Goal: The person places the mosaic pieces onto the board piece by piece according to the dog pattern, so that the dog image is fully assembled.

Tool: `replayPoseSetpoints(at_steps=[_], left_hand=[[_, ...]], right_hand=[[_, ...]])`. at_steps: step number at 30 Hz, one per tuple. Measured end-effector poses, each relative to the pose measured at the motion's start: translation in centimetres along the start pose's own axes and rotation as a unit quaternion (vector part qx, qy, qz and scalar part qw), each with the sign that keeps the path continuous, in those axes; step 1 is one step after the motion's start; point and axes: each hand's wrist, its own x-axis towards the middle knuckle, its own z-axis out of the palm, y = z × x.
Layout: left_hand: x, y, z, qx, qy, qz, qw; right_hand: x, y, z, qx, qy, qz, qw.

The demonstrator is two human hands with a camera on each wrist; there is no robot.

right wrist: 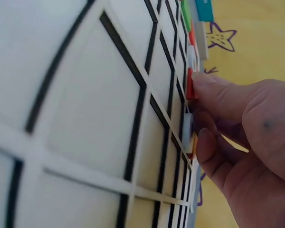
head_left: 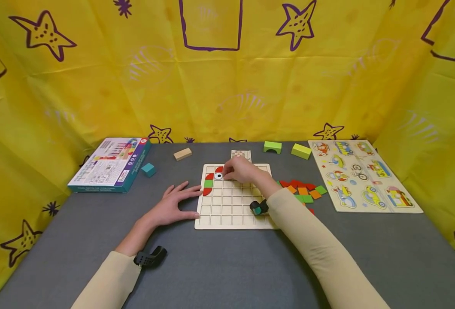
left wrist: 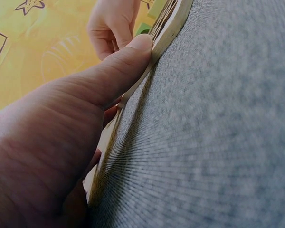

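A wooden grid board (head_left: 221, 210) lies on the table. Along its upper left sit red curved tiles (head_left: 207, 192), a green square tile (head_left: 208, 183) and a white eye tile (head_left: 218, 176). My left hand (head_left: 173, 205) rests at the board's left side, fingers spread; its thumb (left wrist: 128, 54) touches the board's edge. Over the top rows, my right hand (head_left: 241, 169) has its fingers curled. In the right wrist view its thumb tip presses a red tile (right wrist: 192, 84), which it appears to pinch; the fingers partly hide the tiles behind.
Loose red, orange and green tiles (head_left: 307, 198) lie right of the board, partly behind the right sleeve. A small patterned card (head_left: 241, 153) is behind it. Around stand a box (head_left: 107, 165), a teal block (head_left: 148, 170), a wooden block (head_left: 183, 154), green blocks (head_left: 272, 146) and a vehicle puzzle (head_left: 353, 182).
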Motion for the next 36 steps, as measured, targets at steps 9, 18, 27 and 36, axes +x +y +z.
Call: replayPoseSetpoints(at_steps=[9,18,27,36], left_hand=[[0.0,0.0,0.0,-0.002,-0.001,0.005,1.0000],[0.1,0.0,0.0,-0.003,-0.001,0.003,1.0000],[-0.1,-0.1,0.0,-0.005,0.001,0.006,1.0000],[0.0,0.1,0.0,-0.005,0.001,0.003,1.0000]], right_hand=[[-1.9,1.0,-2.0,0.044,0.030,0.014,0.998],[-5.1,3.4,-4.4,0.087,0.062,0.054,0.993],[-9.3,5.8,-6.4,0.077,0.083,0.082,0.990],[-13.0,8.9,-6.9,0.046,0.058,0.086,0.994]])
